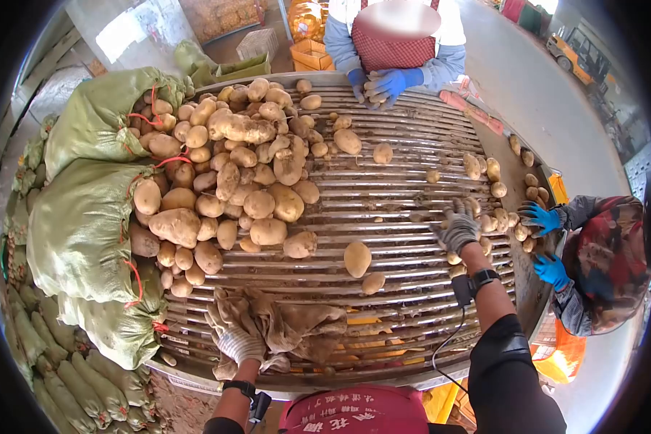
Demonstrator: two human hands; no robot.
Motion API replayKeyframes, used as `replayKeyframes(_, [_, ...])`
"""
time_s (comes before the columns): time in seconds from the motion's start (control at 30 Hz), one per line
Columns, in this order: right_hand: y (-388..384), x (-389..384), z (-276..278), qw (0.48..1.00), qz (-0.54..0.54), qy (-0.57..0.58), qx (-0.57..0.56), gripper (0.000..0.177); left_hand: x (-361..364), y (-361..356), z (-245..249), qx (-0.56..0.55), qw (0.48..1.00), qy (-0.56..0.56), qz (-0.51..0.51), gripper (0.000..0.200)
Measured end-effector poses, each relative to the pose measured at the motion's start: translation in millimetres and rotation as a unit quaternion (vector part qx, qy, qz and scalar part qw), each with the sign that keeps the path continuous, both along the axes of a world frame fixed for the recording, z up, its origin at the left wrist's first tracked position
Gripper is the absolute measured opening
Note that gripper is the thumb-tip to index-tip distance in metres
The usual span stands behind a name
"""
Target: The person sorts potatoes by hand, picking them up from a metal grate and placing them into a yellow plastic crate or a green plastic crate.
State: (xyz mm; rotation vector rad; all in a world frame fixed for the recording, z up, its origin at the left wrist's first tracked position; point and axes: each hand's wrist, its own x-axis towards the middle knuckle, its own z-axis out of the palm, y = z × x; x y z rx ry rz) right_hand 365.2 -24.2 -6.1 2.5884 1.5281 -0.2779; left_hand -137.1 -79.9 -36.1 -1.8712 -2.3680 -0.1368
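Observation:
A slatted metal sorting table [405, 267] carries a large heap of potatoes [242, 166] on its left half. My left hand [237, 343], in a striped glove, rests on a crumpled brown cloth [289, 318] at the table's near edge; its fingertips are partly lost in the folds. My right hand [458, 228], in a grey glove, reaches over the slats at the right, fingers spread, beside a group of small potatoes [493, 219]. Two loose potatoes [357, 259] lie on the slats between my hands.
Green sacks [83, 224] lean on the table's left side, some open toward the heap. Across the table stands a person in blue gloves [390, 83]. Another person's blue-gloved hands [541, 219] are at the right edge. A black cable hangs by my right forearm.

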Motion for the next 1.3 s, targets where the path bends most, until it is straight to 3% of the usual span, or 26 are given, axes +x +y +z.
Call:
replayKeyframes(0.1, [-18, 5, -4, 0.998, -0.063, -0.024, -0.012, 0.060, 2, 1, 2, 0.004, 1.000, -0.009, 0.005, 0.066])
replayKeyframes(0.17, [-27, -26, -24, 0.990, 0.044, -0.081, 0.106, 0.054, 3, 0, 3, 0.013, 1.000, -0.025, -0.004, 0.067])
replayKeyframes(0.23, [-33, -84, -18, 0.941, 0.168, 0.131, 0.264, 0.060, -1, 2, -1, -0.002, 1.000, -0.023, 0.017, 0.067])
replayKeyframes(0.27, [-25, -110, -31, 0.941, 0.122, 0.227, 0.221, 0.070, 2, 2, 4, -0.010, 0.999, -0.031, 0.021, 0.068])
replayKeyframes(0.3, [-22, -144, -7, 0.967, 0.110, 0.197, 0.119, 0.078, 5, 0, 2, 0.080, 0.997, 0.008, -0.005, 0.063])
replayKeyframes(0.37, [-10, -187, -32, 0.967, 0.167, 0.157, 0.114, 0.081, 4, 1, -2, 0.069, 0.996, 0.050, 0.018, 0.059])
replayKeyframes(0.4, [-8, -205, 3, 0.973, 0.161, 0.150, 0.068, 0.078, -1, 2, -12, 0.149, 0.983, 0.110, -0.007, 0.057])
replayKeyframes(0.5, [14, -213, -11, 0.980, 0.142, 0.139, 0.017, 0.073, 5, 0, 4, 0.057, 0.998, -0.015, 0.017, 0.063])
replayKeyframes(0.53, [11, -207, -13, 0.968, 0.113, 0.208, 0.081, 0.068, 4, 1, 6, 0.059, 0.998, -0.020, 0.020, 0.063])
replayKeyframes(0.57, [12, -194, -13, 0.948, 0.099, 0.299, 0.053, 0.063, 3, 2, 6, 0.042, 0.999, -0.027, 0.016, 0.065])
replayKeyframes(0.6, [9, -186, -16, 0.873, 0.071, 0.471, 0.102, 0.061, 3, 1, 6, 0.023, 0.999, -0.034, 0.008, 0.069])
replayKeyframes(0.63, [4, -180, -20, 0.765, 0.037, 0.625, 0.149, 0.060, 3, 0, 7, 0.020, 0.999, -0.039, 0.007, 0.069])
replayKeyframes(0.67, [-3, -174, -24, 0.677, -0.024, 0.723, 0.137, 0.063, 4, 0, 9, -0.002, 0.998, -0.056, 0.013, 0.069])
replayKeyframes(0.7, [-13, -178, -3, 0.679, -0.025, 0.720, 0.139, 0.063, 4, 1, 12, -0.022, 0.997, -0.071, 0.019, 0.070])
replayKeyframes(0.77, [-34, -192, 37, 0.310, -0.092, 0.943, 0.076, 0.068, 7, 3, 14, 0.001, 0.997, -0.073, 0.015, 0.067])
replayKeyframes(0.83, [-49, -198, 26, 0.224, -0.115, 0.965, 0.072, 0.066, 6, 0, 17, -0.002, 0.998, -0.065, 0.012, 0.065])
replayKeyframes(0.9, [-61, -202, 9, 0.299, -0.172, 0.936, 0.077, 0.060, 8, 1, 20, -0.030, 0.997, -0.065, 0.021, 0.064])
replayKeyframes(0.93, [-69, -200, 7, 0.310, -0.161, 0.936, 0.045, 0.052, 9, 2, 21, -0.054, 0.995, -0.072, 0.035, 0.066])
replayKeyframes(0.97, [-78, -203, 4, 0.307, -0.166, 0.936, 0.049, 0.052, 8, 1, 22, -0.079, 0.993, -0.078, 0.048, 0.069])
replayKeyframes(1.0, [-86, -211, 9, 0.292, -0.204, 0.931, 0.083, 0.051, 6, 1, 15, -0.021, 0.997, -0.065, 0.032, 0.069])
replayKeyframes(1.1, [-104, -213, -11, 0.261, -0.254, 0.925, 0.104, 0.044, 1, 1, 0, -0.062, 0.995, -0.062, 0.042, 0.069])
replayKeyframes(1.17, [-114, -212, -26, 0.312, -0.269, 0.905, 0.105, 0.038, -1, 0, -4, -0.008, 0.999, -0.042, 0.027, 0.068])
replayKeyframes(1.2, [-119, -221, -30, 0.450, -0.276, 0.827, 0.196, 0.031, 2, 1, 2, -0.007, 0.998, -0.050, 0.028, 0.069])
replayKeyframes(1.23, [-126, -224, -34, 0.449, -0.273, 0.829, 0.192, 0.031, 3, 0, 6, -0.005, 0.998, -0.059, 0.030, 0.070])
replayKeyframes(1.27, [-133, -225, -38, 0.624, -0.162, 0.734, 0.213, 0.030, 3, 0, 5, 0.015, 0.998, -0.055, 0.019, 0.070])
replayKeyframes(1.3, [-141, -227, -44, 0.766, -0.041, 0.601, 0.225, 0.028, 3, 0, 5, 0.016, 0.998, -0.055, 0.025, 0.070])
